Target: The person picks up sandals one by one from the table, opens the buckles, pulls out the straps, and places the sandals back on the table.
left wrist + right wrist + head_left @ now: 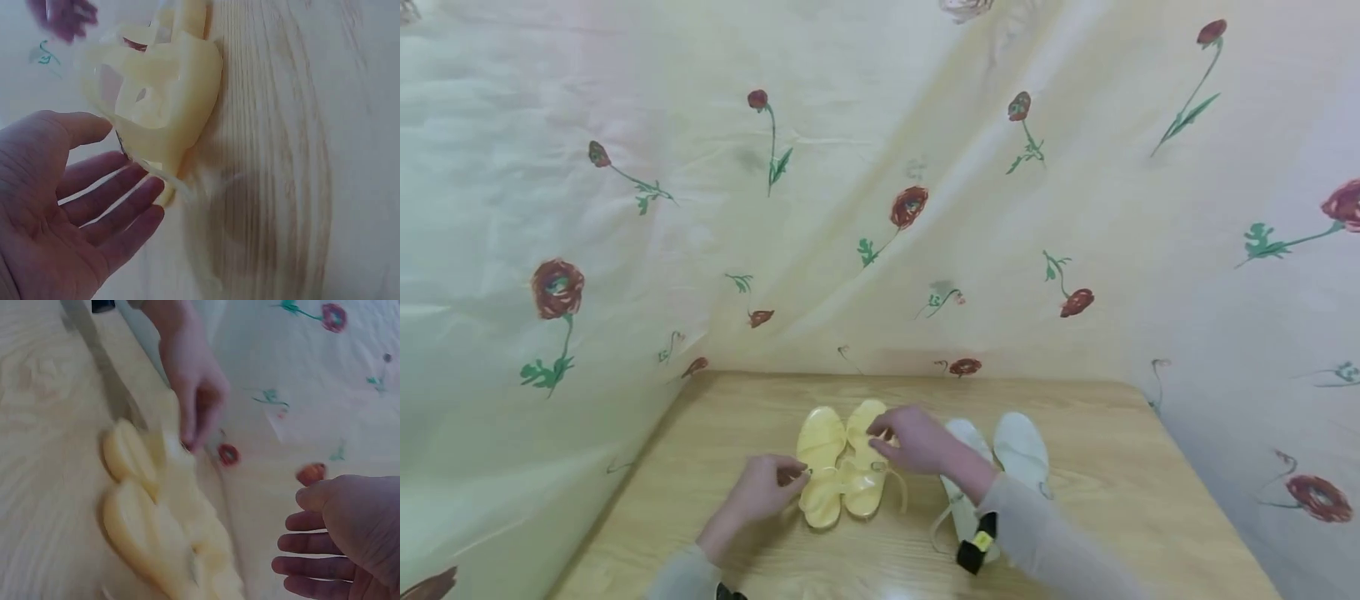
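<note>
A pair of yellow sandals lies side by side on the wooden table, the left sandal and the right sandal. My left hand is at the outer side of the left sandal. Its thumb and index finger pinch the ankle strap by a small metal buckle. Over the front of the right sandal hovers my right hand, fingers loosely bent and holding nothing. In the right wrist view this hand appears apart from the sandals, its fingers extended. The right sandal's loose strap curves out to the side.
A pair of white sandals stands to the right, one white sandal in plain sight and the other white sandal partly behind my right forearm. Flower-patterned cloth hangs around the back and sides of the wooden table.
</note>
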{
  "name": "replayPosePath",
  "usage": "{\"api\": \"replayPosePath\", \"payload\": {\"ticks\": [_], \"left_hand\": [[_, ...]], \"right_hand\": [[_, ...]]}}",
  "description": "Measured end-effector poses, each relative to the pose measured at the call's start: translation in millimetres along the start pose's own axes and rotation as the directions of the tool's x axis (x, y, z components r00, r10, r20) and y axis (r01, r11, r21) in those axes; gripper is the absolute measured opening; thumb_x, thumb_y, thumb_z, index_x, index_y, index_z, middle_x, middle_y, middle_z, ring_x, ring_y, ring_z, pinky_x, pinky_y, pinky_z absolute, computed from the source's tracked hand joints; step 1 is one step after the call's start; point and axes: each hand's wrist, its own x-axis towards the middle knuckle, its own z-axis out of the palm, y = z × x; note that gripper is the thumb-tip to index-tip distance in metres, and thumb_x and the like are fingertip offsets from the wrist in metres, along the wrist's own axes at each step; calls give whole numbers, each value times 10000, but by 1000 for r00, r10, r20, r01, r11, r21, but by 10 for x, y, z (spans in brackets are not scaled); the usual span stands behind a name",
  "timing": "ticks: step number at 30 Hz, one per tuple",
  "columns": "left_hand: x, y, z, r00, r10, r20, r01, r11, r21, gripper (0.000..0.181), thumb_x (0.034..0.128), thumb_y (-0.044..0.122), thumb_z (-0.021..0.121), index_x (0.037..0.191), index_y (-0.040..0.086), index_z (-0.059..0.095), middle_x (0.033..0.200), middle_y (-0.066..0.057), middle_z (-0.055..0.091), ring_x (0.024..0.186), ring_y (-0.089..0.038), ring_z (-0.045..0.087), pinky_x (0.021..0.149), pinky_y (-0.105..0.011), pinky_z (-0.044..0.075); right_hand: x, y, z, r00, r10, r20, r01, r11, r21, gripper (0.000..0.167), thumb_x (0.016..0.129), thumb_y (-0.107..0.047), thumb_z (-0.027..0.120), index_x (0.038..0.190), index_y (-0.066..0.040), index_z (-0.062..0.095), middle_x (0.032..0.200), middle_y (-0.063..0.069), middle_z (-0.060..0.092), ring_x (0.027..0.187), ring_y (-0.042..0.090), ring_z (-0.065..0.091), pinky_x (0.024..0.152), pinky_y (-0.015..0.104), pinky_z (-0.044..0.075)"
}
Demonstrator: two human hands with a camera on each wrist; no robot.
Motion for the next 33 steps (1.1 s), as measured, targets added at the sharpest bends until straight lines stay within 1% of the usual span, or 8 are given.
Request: {"api": "replayPosePath", "payload": {"ticks": [4,7,11,14,17,20,26,33], "left_hand": [[-17,-46,73,1000,11,16,-10,998,-58,191,975,162,751,1078,5,789,992,-120,804,840,-157,728,733,-204,599],[-52,-118,104,1000,15,12,-13,995,-103,169,968,113,753,1076,-13,786,1014,-150,806,860,-188,754,747,-215,619],[-100,-201,127,1000,4,1,-3,991,-137,170,963,98,762,1087,-16,790,1039,-171,809,907,-234,776,783,-221,627],[-75,-196,103,998,-35,-51,28,992,-124,134,962,124,780,1059,36,812,1027,-122,822,917,-213,766,781,-223,611],[-27,-192,84,994,-71,-83,59,989,-133,92,958,131,792,1026,77,822,1009,-77,825,907,-170,752,776,-218,591],[-15,-206,75,996,-81,-47,71,982,-178,99,960,118,790,1037,60,816,1017,-92,817,907,-150,746,779,-210,590],[13,-234,-15,998,-36,47,46,968,-248,175,963,122,789,1094,7,802,1044,-144,809,917,-155,747,789,-200,596],[102,-242,-25,997,22,80,-5,979,-203,164,956,172,809,1069,54,827,1014,-99,825,897,-56,731,799,-187,584]], "right_hand": [[299,-199,379,995,-75,73,75,997,2,218,1030,-183,690,1178,-49,777,1135,63,812,1010,199,768,893,278,618],[455,-322,628,989,-106,102,107,994,-1,205,1029,-178,690,1172,-72,791,1146,40,815,1042,193,772,914,241,599],[569,-431,850,987,-99,129,96,995,30,154,1019,-168,704,1110,-134,823,1048,-32,828,916,58,754,805,127,555],[650,-450,892,991,-75,114,70,996,49,104,994,-168,743,1034,-155,838,948,-59,825,788,-20,694,707,85,509],[698,-439,884,995,-42,88,37,998,58,68,969,-176,781,976,-146,841,893,-50,820,745,-13,677,695,97,509],[698,-418,883,994,-18,104,9,996,83,65,957,-179,799,951,-133,844,869,-39,817,730,-5,669,697,109,516],[756,-373,840,983,-47,176,29,994,105,71,947,-175,803,910,-117,820,848,-43,800,697,-27,616,665,113,503],[883,-299,815,950,-74,305,71,997,19,75,933,-194,803,918,-124,782,811,-85,711,664,-1,561,632,131,482]]}}
